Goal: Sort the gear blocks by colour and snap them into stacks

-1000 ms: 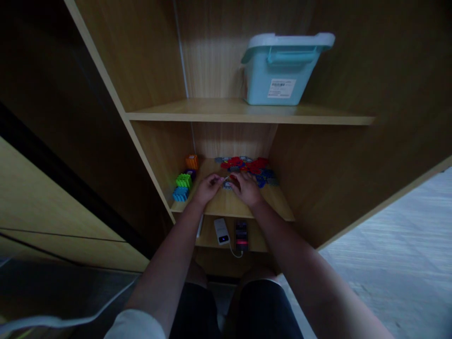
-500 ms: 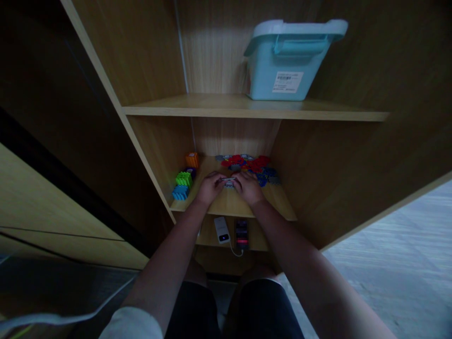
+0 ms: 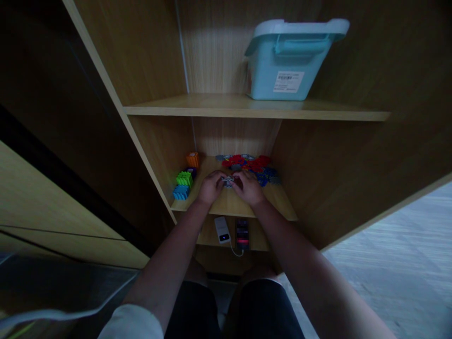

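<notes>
My left hand [image 3: 210,186] and my right hand [image 3: 248,187] meet over the middle shelf [image 3: 282,207] of a wooden cabinet. Both are closed in a pinch on a small grey toy piece [image 3: 228,180] held between them. Behind the hands lies a loose heap of red, blue and grey toy pieces [image 3: 252,166]. To the left of my left hand stand a blue block [image 3: 181,192], a green block [image 3: 184,179] and an orange block [image 3: 192,160] in a row along the side wall.
A light blue lidded storage box [image 3: 289,59] stands on the upper shelf [image 3: 212,107]. On the lower shelf lie a white power bank [image 3: 222,230] and a dark device [image 3: 242,234] joined by a cable. Grey floor shows at the right.
The view has tilted slightly, so the box sits higher and further right. My hands have closed together on the grey piece and stayed in place.
</notes>
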`<state>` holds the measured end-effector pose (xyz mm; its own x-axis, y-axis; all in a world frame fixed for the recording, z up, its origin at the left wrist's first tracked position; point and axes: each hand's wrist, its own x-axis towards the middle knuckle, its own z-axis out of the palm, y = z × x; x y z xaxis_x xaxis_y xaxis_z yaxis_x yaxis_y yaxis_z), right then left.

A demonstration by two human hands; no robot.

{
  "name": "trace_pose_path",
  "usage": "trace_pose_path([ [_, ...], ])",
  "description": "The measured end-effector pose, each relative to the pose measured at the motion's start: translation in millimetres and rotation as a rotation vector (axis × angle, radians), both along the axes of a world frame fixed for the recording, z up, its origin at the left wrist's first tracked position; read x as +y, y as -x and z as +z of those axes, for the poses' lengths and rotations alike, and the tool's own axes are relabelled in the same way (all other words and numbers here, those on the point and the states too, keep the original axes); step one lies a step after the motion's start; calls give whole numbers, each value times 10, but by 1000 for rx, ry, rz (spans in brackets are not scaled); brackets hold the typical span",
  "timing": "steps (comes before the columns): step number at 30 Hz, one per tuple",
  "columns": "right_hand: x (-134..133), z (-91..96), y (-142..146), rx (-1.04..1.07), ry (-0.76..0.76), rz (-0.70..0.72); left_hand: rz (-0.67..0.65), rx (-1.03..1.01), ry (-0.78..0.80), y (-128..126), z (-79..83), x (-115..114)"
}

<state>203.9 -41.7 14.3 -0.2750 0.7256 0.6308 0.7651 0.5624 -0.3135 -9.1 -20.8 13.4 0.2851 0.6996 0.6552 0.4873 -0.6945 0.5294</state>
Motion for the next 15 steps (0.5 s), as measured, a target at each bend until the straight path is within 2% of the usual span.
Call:
trace_pose_path([
  [8,-3,-19,-17,122,33,137,-16,-13,46,11,-1,3],
  [15,7,-69,-13,182,123,146,-39,-44,43,10,-9,8],
])
